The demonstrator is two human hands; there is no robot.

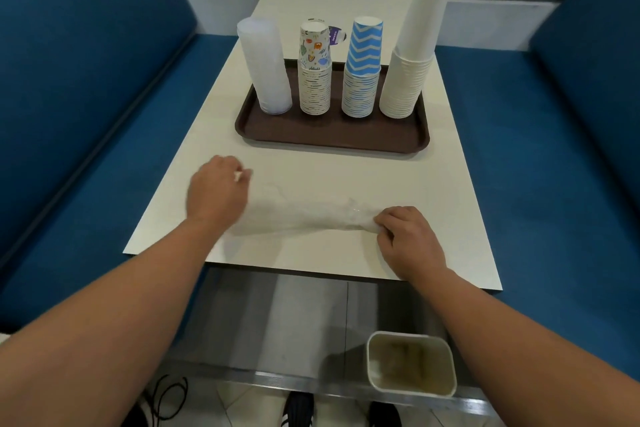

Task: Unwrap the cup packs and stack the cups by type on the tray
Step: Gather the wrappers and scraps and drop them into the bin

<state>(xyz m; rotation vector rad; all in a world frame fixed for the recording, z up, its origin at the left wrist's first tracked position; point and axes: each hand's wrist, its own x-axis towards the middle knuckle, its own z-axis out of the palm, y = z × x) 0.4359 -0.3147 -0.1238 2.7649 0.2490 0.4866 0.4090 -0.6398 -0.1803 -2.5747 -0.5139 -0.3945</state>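
A brown tray (332,139) on the white table carries four upside-down stacks: clear plastic cups (265,66), cups with colourful prints (314,69), blue zigzag cups (362,68) and plain white cups (412,55). In front of the tray a clear plastic wrapper (304,215) lies flat across the table. My left hand (216,189) pinches the wrapper's left end between curled fingers. My right hand (408,239) grips its crumpled right end.
Blue bench seats (86,114) flank the table (311,253) on both sides. A beige waste bin (410,362) stands on the floor below the table's near edge, at the right. A small purple and white label (337,35) lies behind the tray.
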